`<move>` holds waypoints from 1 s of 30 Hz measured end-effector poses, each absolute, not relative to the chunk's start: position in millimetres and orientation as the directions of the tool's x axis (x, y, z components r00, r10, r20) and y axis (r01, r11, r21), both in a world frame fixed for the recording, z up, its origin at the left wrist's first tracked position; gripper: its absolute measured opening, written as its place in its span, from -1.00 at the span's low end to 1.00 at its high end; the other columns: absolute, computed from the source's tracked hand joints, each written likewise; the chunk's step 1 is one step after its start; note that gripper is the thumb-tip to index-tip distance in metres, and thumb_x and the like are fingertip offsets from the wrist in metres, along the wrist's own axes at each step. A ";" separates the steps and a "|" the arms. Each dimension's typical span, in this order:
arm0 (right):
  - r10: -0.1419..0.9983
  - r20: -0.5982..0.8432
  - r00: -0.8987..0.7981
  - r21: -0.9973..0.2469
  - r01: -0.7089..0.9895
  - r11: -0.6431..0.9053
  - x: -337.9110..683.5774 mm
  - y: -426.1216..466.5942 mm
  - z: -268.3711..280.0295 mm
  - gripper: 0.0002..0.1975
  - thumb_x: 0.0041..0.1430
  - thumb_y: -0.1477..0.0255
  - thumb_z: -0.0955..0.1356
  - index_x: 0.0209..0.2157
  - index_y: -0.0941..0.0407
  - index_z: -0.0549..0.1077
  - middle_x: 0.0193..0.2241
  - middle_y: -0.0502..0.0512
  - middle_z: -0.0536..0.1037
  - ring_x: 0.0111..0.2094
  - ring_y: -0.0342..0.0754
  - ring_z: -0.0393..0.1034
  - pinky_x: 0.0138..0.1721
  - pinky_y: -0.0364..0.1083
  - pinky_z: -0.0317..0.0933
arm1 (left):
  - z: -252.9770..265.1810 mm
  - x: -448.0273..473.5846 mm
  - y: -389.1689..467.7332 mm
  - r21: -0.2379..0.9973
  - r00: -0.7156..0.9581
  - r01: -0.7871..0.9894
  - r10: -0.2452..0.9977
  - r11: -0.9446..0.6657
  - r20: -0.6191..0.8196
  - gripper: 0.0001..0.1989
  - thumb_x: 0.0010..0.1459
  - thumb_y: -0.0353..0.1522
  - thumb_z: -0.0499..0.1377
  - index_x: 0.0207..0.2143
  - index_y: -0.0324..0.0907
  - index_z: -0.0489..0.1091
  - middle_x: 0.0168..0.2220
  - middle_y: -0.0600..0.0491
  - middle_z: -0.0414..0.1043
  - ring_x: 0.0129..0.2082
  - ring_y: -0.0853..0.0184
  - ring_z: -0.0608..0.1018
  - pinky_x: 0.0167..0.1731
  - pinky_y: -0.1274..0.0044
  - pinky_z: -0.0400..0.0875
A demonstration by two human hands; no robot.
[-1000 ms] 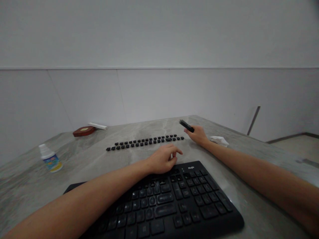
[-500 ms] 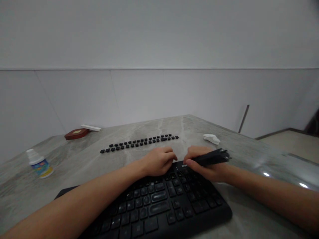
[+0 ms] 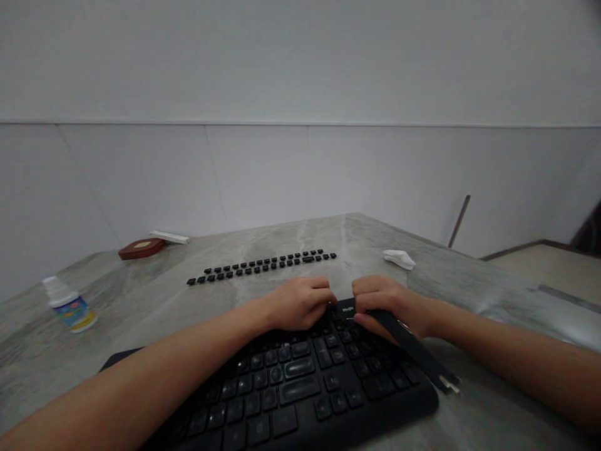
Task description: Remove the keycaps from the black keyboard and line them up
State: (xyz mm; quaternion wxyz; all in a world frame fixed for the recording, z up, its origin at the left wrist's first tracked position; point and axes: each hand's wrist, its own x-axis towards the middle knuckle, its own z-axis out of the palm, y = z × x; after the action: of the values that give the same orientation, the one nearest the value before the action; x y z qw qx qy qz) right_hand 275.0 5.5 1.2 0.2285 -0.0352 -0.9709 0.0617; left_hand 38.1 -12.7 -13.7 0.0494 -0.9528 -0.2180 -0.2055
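A black keyboard (image 3: 300, 391) lies at an angle on the marbled table, partly under my left forearm. My left hand (image 3: 301, 304) rests at its back edge, fingers curled and closed near the top row; whatever the fingertips pinch, if anything, is hidden. Beside it, my right hand (image 3: 387, 300) is closed around a long black tool (image 3: 416, 351) whose pale, split end points down and right over the keyboard's corner. The tool's other end is covered by the hand. Beyond the hands, several loose black keycaps (image 3: 256, 270) stand in two long rows.
A white spray bottle (image 3: 70, 307) with a blue and yellow label stands at left. Farther back lie a reddish-brown wooden box (image 3: 141, 248) and a white strip (image 3: 169, 237). A crumpled white tissue (image 3: 399, 259) sits on the right side, near the table's edge. A wall rises behind.
The black tool in my right hand has swung from pointing right to pointing down and right. My left hand has barely moved. The view has shifted slightly.
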 end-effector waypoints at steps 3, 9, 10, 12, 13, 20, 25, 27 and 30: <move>0.043 0.417 -0.908 -0.045 0.027 0.999 275.8 4.4 8.0 -0.75 0.25 0.48 0.21 -0.53 0.12 0.28 -0.58 0.00 0.30 -0.50 -0.12 0.12 -0.44 -0.09 -0.03 | -13.3 38.1 -12.7 -0.007 0.823 0.424 0.382 -0.906 0.421 -0.77 0.17 -0.55 -0.01 -0.21 -0.25 0.40 -0.31 -0.01 0.41 -0.36 0.36 0.46 -0.36 0.55 0.37; -0.013 0.393 -0.919 0.124 0.039 0.991 277.6 -0.8 15.9 -0.73 0.21 0.50 0.22 -0.58 0.12 0.27 -0.63 -0.01 0.30 -0.55 -0.13 0.05 -0.46 -0.07 -0.12 | -12.4 37.6 -13.6 -0.024 0.837 0.416 0.372 -0.909 0.401 -0.75 0.19 -0.54 -0.03 -0.17 -0.24 0.38 -0.32 -0.01 0.39 -0.36 0.36 0.44 -0.38 0.54 0.37; -0.015 0.389 -0.921 0.140 0.043 0.989 277.4 -2.1 15.0 -0.73 0.19 0.52 0.22 -0.59 0.12 0.27 -0.63 -0.01 0.31 -0.56 -0.13 0.03 -0.46 -0.06 -0.13 | -12.4 37.5 -13.7 -0.032 0.841 0.416 0.371 -0.909 0.394 -0.74 0.19 -0.54 -0.03 -0.16 -0.23 0.38 -0.32 -0.01 0.39 -0.37 0.36 0.44 -0.38 0.54 0.37; -0.008 0.380 -0.925 0.151 0.054 0.987 277.0 -4.5 11.3 -0.76 0.15 0.54 0.23 -0.59 0.13 0.29 -0.64 -0.01 0.32 -0.57 -0.13 0.02 -0.47 -0.06 -0.14 | -12.5 37.4 -14.0 -0.046 0.848 0.410 0.362 -0.911 0.386 -0.74 0.19 -0.53 -0.03 -0.14 -0.23 0.38 -0.32 -0.01 0.39 -0.37 0.35 0.44 -0.39 0.54 0.36; 0.004 0.375 -0.927 0.148 0.064 0.987 276.8 -5.6 9.1 -0.79 0.12 0.55 0.24 -0.58 0.13 0.31 -0.64 -0.02 0.32 -0.57 -0.13 0.02 -0.47 -0.07 -0.14 | -12.6 37.4 -14.2 -0.051 0.851 0.406 0.357 -0.912 0.385 -0.74 0.19 -0.53 -0.03 -0.14 -0.23 0.38 -0.32 -0.01 0.39 -0.37 0.36 0.44 -0.39 0.55 0.36; 0.325 0.258 -0.910 -0.110 0.307 0.945 274.4 -8.4 7.5 -0.86 -0.02 0.54 0.30 -0.61 0.15 0.31 -0.68 -0.07 0.22 -0.60 -0.20 0.01 -0.51 -0.12 -0.14 | -11.6 37.4 -14.9 -0.053 0.858 0.397 0.351 -0.916 0.375 -0.75 0.20 -0.53 -0.02 -0.15 -0.22 0.39 -0.31 -0.02 0.41 -0.36 0.36 0.46 -0.38 0.55 0.40; 0.653 -0.002 -0.757 -0.450 0.584 0.675 270.5 -4.2 10.8 -0.70 0.07 0.44 0.27 -0.69 0.15 0.18 -0.71 -0.12 0.07 -0.65 -0.25 -0.04 -0.61 -0.19 -0.16 | -12.5 35.1 -14.9 -0.064 0.877 0.362 0.316 -0.930 0.362 -0.70 0.14 -0.54 0.02 -0.13 -0.17 0.44 -0.26 -0.02 0.42 -0.39 0.38 0.45 -0.40 0.56 0.39; 0.639 0.041 -0.768 -0.430 0.564 0.705 270.5 -5.3 9.6 -0.73 0.03 0.47 0.28 -0.70 0.16 0.20 -0.72 -0.11 0.10 -0.65 -0.25 -0.03 -0.60 -0.19 -0.14 | -12.9 34.2 -14.8 -0.052 0.881 0.347 0.307 -0.936 0.359 -0.69 0.11 -0.55 0.04 -0.14 -0.17 0.46 -0.25 -0.02 0.42 -0.40 0.40 0.45 -0.40 0.57 0.39; 0.555 0.154 -0.818 -0.280 0.502 0.818 271.5 -11.2 7.6 -0.87 -0.11 0.58 0.29 -0.66 0.17 0.31 -0.72 -0.07 0.23 -0.65 -0.24 0.05 -0.56 -0.17 -0.12 | -12.9 33.5 -14.8 -0.015 0.879 0.332 0.304 -0.943 0.367 -0.66 0.08 -0.55 0.05 -0.12 -0.16 0.47 -0.24 -0.02 0.42 -0.38 0.40 0.46 -0.38 0.57 0.40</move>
State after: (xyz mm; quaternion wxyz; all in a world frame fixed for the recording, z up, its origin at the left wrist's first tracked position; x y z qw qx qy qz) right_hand 271.5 -11.2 7.6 0.1147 -0.2792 -0.9465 0.1138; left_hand 33.5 -14.8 -12.9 0.0386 -0.9685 -0.1643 -0.1831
